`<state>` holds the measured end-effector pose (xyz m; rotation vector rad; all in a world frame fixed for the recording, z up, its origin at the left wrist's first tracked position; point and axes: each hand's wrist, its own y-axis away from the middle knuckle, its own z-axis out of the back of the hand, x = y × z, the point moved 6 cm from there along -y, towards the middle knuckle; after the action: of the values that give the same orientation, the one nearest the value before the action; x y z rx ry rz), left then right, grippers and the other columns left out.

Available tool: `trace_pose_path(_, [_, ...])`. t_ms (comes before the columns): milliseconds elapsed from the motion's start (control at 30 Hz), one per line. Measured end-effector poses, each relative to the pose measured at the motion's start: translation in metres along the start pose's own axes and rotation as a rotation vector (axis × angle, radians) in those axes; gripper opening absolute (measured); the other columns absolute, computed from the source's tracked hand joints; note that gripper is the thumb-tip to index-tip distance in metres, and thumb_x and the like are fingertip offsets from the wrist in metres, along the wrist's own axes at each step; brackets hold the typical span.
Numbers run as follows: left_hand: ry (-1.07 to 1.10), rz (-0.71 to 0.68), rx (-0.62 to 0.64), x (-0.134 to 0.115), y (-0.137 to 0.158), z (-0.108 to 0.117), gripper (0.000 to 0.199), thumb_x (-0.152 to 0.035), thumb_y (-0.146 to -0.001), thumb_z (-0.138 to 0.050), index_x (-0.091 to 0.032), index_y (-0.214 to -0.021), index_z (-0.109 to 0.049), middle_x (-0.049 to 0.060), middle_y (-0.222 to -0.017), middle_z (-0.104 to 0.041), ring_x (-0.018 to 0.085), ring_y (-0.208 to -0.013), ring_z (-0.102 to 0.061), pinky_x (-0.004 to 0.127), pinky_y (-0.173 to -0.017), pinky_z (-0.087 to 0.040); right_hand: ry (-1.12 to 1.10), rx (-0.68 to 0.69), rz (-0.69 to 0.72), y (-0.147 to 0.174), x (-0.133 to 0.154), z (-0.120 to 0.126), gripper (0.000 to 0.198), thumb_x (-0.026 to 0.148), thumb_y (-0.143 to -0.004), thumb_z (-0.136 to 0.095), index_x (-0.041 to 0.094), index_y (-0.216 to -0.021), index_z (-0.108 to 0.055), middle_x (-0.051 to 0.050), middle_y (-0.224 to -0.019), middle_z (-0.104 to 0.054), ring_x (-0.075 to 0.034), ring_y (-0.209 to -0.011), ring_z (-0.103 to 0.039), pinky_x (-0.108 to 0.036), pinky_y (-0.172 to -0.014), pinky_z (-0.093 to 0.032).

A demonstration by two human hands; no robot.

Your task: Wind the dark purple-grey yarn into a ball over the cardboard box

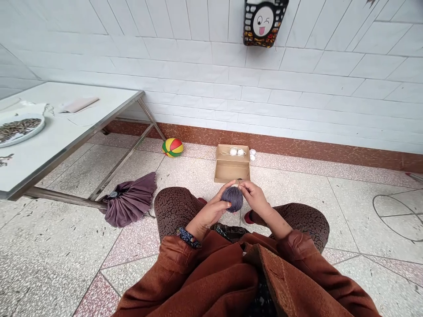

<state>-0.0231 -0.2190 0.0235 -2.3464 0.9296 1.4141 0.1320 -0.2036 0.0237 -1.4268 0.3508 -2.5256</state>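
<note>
A dark purple-grey ball of yarn (pixel 233 199) is held above my lap, between my knees. My left hand (pixel 214 205) grips it from the left, thumb across the front and fingers behind. At the ball's upper right, my right hand (pixel 254 195) is closed with thumb and forefinger pinched together; a bit of dark yarn seems to be at those fingertips, too small to be certain. Just beyond my hands, an open cardboard box (pixel 232 171) lies on the floor, with white balls (pixel 237 151) in its lid part.
Left stands a metal-legged table (pixel 109 99) with a plate (pixel 42 125) of dried brown pieces. A folded purple umbrella (pixel 132 198) leans by its leg. A colourful ball (pixel 172 147) sits near the wall. A black basket (pixel 249 26) hangs there. A wire ring stand (pixel 376 215) is at right.
</note>
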Motion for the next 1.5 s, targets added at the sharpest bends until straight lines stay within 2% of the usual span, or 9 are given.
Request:
trace_pose_path(133, [0.161, 0.019, -0.059, 0.000, -0.003, 0.002, 0.073, -0.025, -0.072, -0.066, -0.026, -0.143, -0.051, 0.010, -0.124, -0.065, 0.027, -0.104, -0.063, 0.039, -0.082, -0.053, -0.013, 0.056, -0.051, 0.022, -0.016, -0.018, 0.026, 0.036, -0.100, -0.046, 0.022, -0.082, -0.060, -0.001, -0.073, -0.062, -0.017, -0.068, -0.057, -0.027, -0.065, -0.046])
trace_pose_path(400, [0.279, -0.001, -0.158, 0.000, -0.009, 0.007, 0.060, -0.028, -0.075, -0.075, -0.023, -0.132, -0.057, 0.011, -0.126, -0.066, 0.028, -0.110, -0.065, 0.044, -0.092, -0.052, 0.025, 0.097, -0.013, 0.033, -0.022, -0.029, 0.024, 0.032, -0.101, -0.046, 0.022, -0.083, -0.058, -0.002, -0.077, -0.062, -0.018, -0.073, -0.060, -0.028, -0.070, -0.047])
trace_pose_path(633, [-0.123, -0.047, -0.298, -0.001, -0.009, 0.027, 0.059, -0.037, -0.076, -0.079, -0.022, -0.128, -0.055, 0.007, -0.118, -0.065, 0.018, -0.095, -0.061, 0.026, -0.071, -0.047, 0.056, 0.241, 0.127, 0.040, 0.000, -0.029, 0.025, 0.034, -0.103, -0.046, 0.021, -0.088, -0.062, -0.005, -0.084, -0.066, -0.019, -0.080, -0.062, -0.031, -0.076, -0.049])
trace_pose_path(800, [-0.319, -0.127, -0.347, -0.005, -0.009, 0.033, 0.056, -0.035, -0.074, -0.077, -0.018, -0.123, -0.055, 0.007, -0.117, -0.065, 0.021, -0.107, -0.059, 0.034, -0.097, -0.044, -0.075, 0.271, 0.181, 0.035, 0.040, -0.006, 0.029, 0.038, -0.104, -0.048, 0.020, -0.089, -0.065, -0.003, -0.080, -0.067, -0.016, -0.075, -0.062, -0.028, -0.073, -0.049])
trace_pose_path(967, [-0.404, -0.111, -0.181, -0.004, -0.007, 0.022, 0.056, -0.030, -0.074, -0.076, -0.019, -0.125, -0.055, 0.008, -0.118, -0.062, 0.023, -0.109, -0.057, 0.038, -0.100, -0.042, -0.032, 0.143, 0.201, 0.008, 0.056, 0.021, 0.027, 0.040, -0.103, -0.051, 0.021, -0.090, -0.066, -0.004, -0.083, -0.068, -0.018, -0.077, -0.063, -0.030, -0.073, -0.048])
trace_pose_path(1100, [-0.367, -0.042, 0.005, -0.003, -0.002, 0.007, 0.059, -0.027, -0.074, -0.077, -0.021, -0.129, -0.058, 0.008, -0.122, -0.061, 0.025, -0.112, -0.055, 0.041, -0.104, -0.038, 0.015, 0.085, 0.198, -0.010, 0.040, 0.022, 0.027, 0.041, -0.101, -0.054, 0.022, -0.086, -0.068, -0.004, -0.081, -0.066, -0.019, -0.078, -0.062, -0.030, -0.072, -0.047])
trace_pose_path(1233, [-0.137, -0.046, 0.101, -0.002, 0.002, -0.004, 0.061, -0.029, -0.074, -0.078, -0.023, -0.132, -0.059, 0.008, -0.125, -0.061, 0.026, -0.115, -0.054, 0.038, -0.102, -0.038, -0.075, 0.002, 0.063, -0.007, 0.009, 0.009, 0.027, 0.042, -0.099, -0.056, 0.022, -0.086, -0.067, -0.003, -0.080, -0.067, -0.018, -0.075, -0.062, -0.029, -0.072, -0.048])
trace_pose_path(1367, [0.072, -0.052, 0.030, -0.001, 0.001, -0.003, 0.076, -0.026, -0.071, -0.080, -0.028, -0.141, -0.051, 0.006, -0.120, -0.063, 0.022, -0.106, -0.058, 0.034, -0.095, -0.041, -0.168, -0.043, -0.109, 0.014, -0.015, -0.006, 0.024, 0.039, -0.100, -0.049, 0.021, -0.093, -0.063, -0.002, -0.082, -0.066, -0.018, -0.074, -0.061, -0.029, -0.070, -0.049])
trace_pose_path(1500, [0.062, -0.062, -0.095, -0.003, -0.004, 0.005, 0.075, -0.026, -0.067, -0.083, -0.023, -0.137, -0.056, 0.009, -0.122, -0.064, 0.024, -0.112, -0.058, 0.036, -0.099, -0.040, -0.124, 0.031, -0.118, 0.029, -0.022, -0.017, 0.022, 0.034, -0.099, -0.046, 0.020, -0.090, -0.060, -0.001, -0.077, -0.063, -0.017, -0.070, -0.058, -0.028, -0.066, -0.047])
